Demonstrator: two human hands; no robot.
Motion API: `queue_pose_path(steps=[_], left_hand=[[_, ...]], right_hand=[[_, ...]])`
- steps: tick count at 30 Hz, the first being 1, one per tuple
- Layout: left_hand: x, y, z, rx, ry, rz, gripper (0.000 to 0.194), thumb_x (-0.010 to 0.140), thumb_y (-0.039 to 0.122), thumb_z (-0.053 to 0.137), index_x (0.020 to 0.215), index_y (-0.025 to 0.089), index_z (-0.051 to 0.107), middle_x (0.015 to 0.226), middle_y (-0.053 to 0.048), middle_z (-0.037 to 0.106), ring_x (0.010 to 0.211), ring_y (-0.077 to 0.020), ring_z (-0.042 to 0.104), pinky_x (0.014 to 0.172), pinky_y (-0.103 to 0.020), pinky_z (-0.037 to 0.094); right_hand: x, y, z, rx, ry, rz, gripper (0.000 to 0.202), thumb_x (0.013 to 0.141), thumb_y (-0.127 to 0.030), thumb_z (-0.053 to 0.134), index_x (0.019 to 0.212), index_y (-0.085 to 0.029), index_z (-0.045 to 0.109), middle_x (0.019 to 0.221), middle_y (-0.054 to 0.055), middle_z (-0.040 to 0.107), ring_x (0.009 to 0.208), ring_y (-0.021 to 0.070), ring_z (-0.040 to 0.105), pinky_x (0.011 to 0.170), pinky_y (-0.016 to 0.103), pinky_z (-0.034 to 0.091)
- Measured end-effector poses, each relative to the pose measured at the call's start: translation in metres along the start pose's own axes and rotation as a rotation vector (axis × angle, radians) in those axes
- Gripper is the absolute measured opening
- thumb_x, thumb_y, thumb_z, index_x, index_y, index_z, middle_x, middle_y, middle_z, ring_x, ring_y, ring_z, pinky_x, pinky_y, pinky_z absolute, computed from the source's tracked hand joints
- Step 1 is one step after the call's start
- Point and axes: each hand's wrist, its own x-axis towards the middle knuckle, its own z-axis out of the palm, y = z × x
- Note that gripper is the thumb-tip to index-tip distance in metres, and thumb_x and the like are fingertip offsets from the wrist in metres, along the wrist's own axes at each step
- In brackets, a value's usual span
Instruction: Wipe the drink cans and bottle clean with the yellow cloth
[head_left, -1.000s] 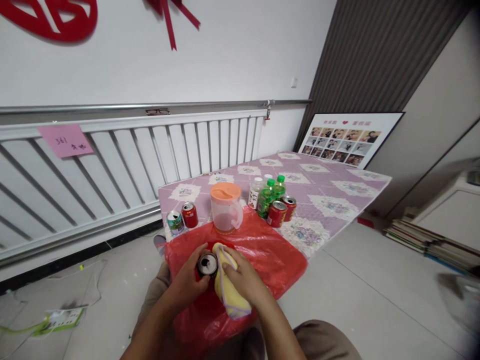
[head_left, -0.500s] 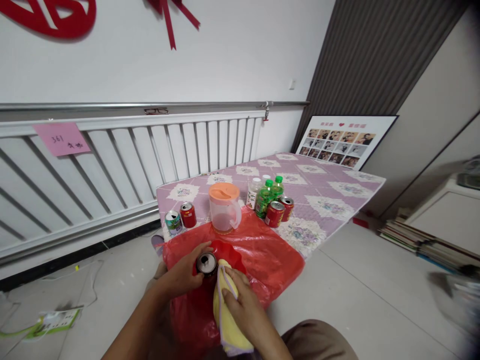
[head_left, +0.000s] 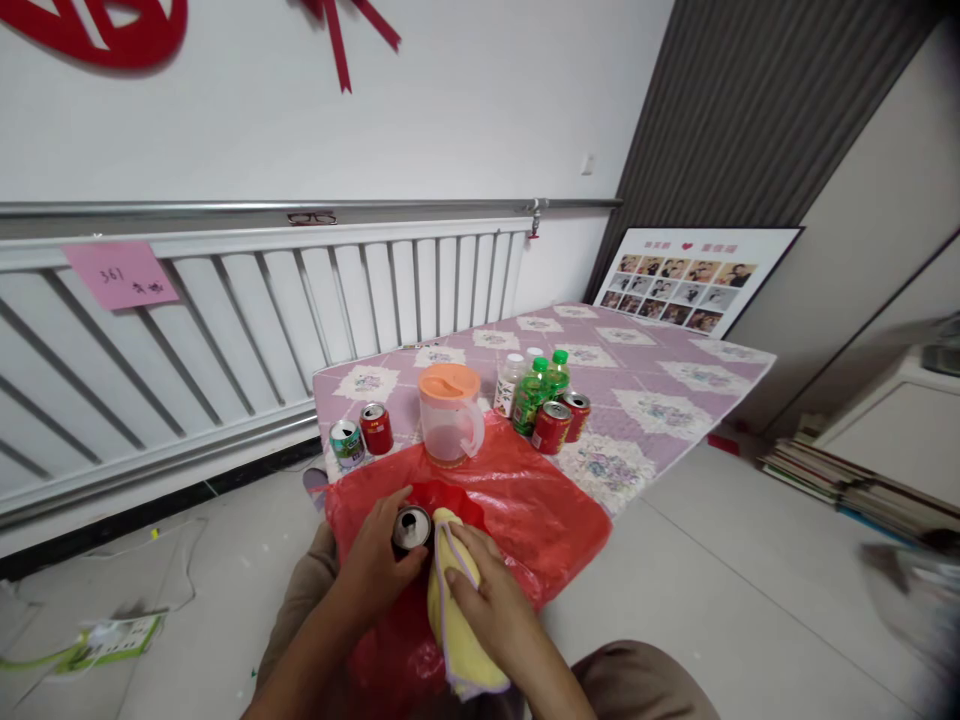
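My left hand (head_left: 380, 550) is wrapped round a dark drink can (head_left: 412, 528), its opened silver top facing up. My right hand (head_left: 487, 590) grips a folded yellow cloth (head_left: 461, 640) with a purple edge, close beside the can. Beneath both hands lies a red plastic bag (head_left: 555, 510), spread over the table's near edge and hanging down. A red scalloped dish (head_left: 469, 508) shows partly behind the can and cloth. Past it stands a clear plastic jug (head_left: 448, 425) with an orange lid.
Left of the jug stand a red can (head_left: 376, 428) and a green-blue can (head_left: 346, 444). To its right are two red cans (head_left: 551, 428), green-capped bottles (head_left: 530, 395) and white-capped bottles (head_left: 508, 385). A floral cloth covers the table (head_left: 607, 465); a radiator (head_left: 262, 310) runs behind.
My left hand has shifted round the can, with its fingers now nearer the can's left and front sides. The can and the yellow cloth have barely moved.
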Motion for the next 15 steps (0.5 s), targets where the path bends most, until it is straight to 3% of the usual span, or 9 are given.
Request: queue_pose_path(steps=[7, 15], left_hand=[[0.003, 0.004, -0.012, -0.105, -0.142, 0.052, 0.07, 0.067, 0.01, 0.056, 0.135, 0.021, 0.043, 0.131, -0.01, 0.059, 0.12, -0.024, 0.057, 0.107, -0.043, 0.043], [0.003, 0.009, -0.017, -0.094, -0.179, -0.006, 0.072, 0.065, 0.01, 0.053, 0.135, 0.018, 0.043, 0.131, -0.011, 0.059, 0.122, -0.0254, 0.056, 0.11, -0.044, 0.041]], right_hand=[[0.032, -0.016, -0.01, 0.053, 0.013, -0.048, 0.051, 0.085, -0.024, 0.052, 0.136, -0.02, 0.051, 0.143, 0.01, 0.048, 0.134, 0.0214, 0.043, 0.114, 0.041, 0.031], [0.03, 0.01, -0.002, 0.021, -0.085, -0.004, 0.052, 0.084, -0.021, 0.052, 0.135, -0.019, 0.053, 0.135, 0.01, 0.057, 0.127, 0.0217, 0.05, 0.112, 0.041, 0.034]])
